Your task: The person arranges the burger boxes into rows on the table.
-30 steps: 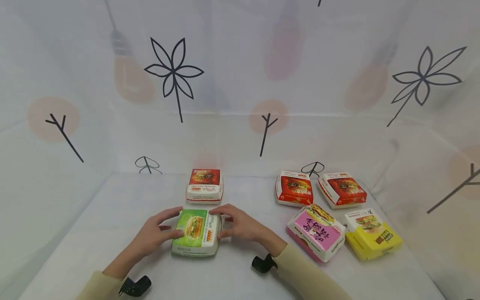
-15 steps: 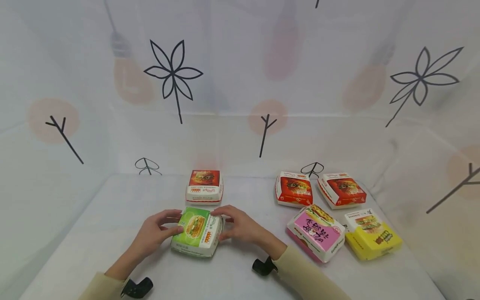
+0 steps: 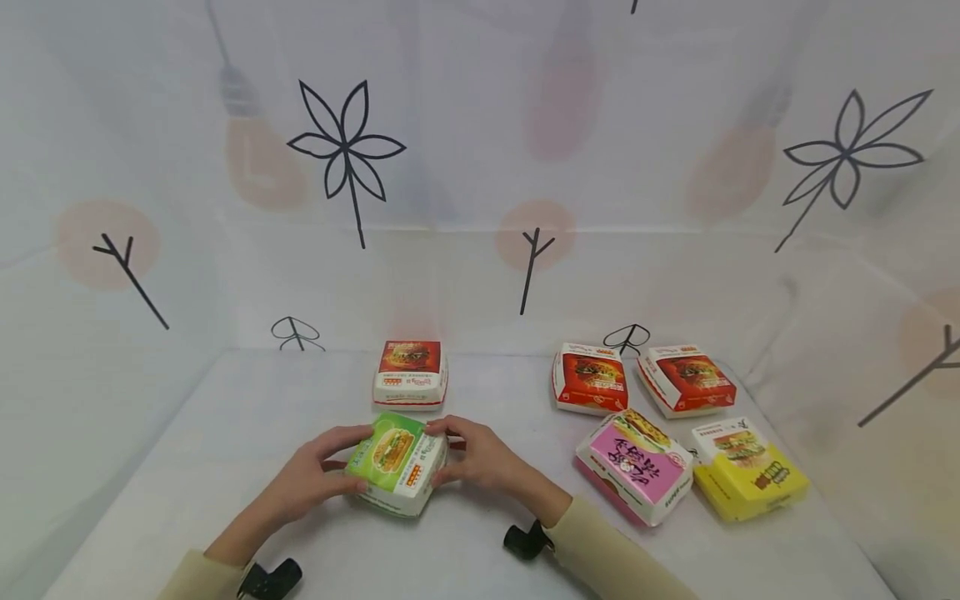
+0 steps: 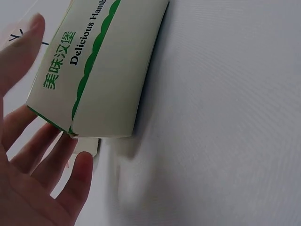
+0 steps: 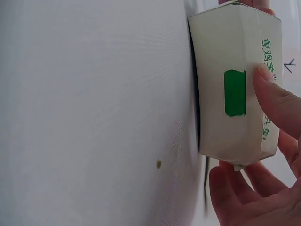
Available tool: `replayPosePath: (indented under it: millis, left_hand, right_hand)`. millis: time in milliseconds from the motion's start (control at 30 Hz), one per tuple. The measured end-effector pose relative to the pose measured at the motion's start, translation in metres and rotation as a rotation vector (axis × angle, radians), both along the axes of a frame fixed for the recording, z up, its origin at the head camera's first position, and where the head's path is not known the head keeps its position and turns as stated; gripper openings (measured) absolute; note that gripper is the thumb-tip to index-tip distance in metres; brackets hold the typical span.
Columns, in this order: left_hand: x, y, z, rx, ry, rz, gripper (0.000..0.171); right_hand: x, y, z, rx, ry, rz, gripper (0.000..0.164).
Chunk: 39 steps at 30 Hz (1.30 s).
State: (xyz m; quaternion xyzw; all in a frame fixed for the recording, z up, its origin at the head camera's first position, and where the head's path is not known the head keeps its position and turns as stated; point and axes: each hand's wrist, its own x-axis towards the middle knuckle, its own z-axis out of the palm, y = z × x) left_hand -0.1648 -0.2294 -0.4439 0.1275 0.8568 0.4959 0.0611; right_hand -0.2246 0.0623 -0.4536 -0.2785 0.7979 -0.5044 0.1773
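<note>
A green and white burger box (image 3: 401,462) lies at a slant between both hands, left of the middle of the table. My left hand (image 3: 306,475) holds its left corner, with the thumb towards the front and the other fingers round the back. On the opposite side my right hand (image 3: 480,454) grips the box with curved fingers. The right wrist view has that thumb (image 5: 275,101) against the white side with the green patch. Green print reading "Delicious Hamb" marks the box side (image 4: 103,80) facing the left wrist camera. Some fingertips are hidden behind the box.
A red and white burger box (image 3: 410,377) stands just behind. At the right are two more red ones (image 3: 590,379) (image 3: 687,383), a pink one (image 3: 636,467) and a yellow one (image 3: 750,471). White patterned cloth (image 3: 450,283) hangs along the back and sides.
The green burger box has turned clockwise as seen from above, with both hands around it. My left hand has shifted slightly right with its corner. The other boxes keep their places.
</note>
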Motion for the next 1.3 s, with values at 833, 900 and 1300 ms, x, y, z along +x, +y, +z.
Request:
replayPosePath:
  millis: [833,900,1300]
  left_hand:
    - [0.0,0.007,-0.006,-0.129,0.216,0.207,0.04]
    - [-0.001,0.008,-0.006,-0.153,0.244,0.229,0.037]
    - [-0.003,0.011,-0.006,-0.132,0.139,0.143,0.049]
  right_hand:
    - [0.016,0.012,0.016,0.1,0.12,-0.053,0.048]
    - [0.017,0.012,0.018,0.109,0.121,-0.068,0.054]
    - [0.015,0.009,0.015,0.077,0.102,-0.067,0.078]
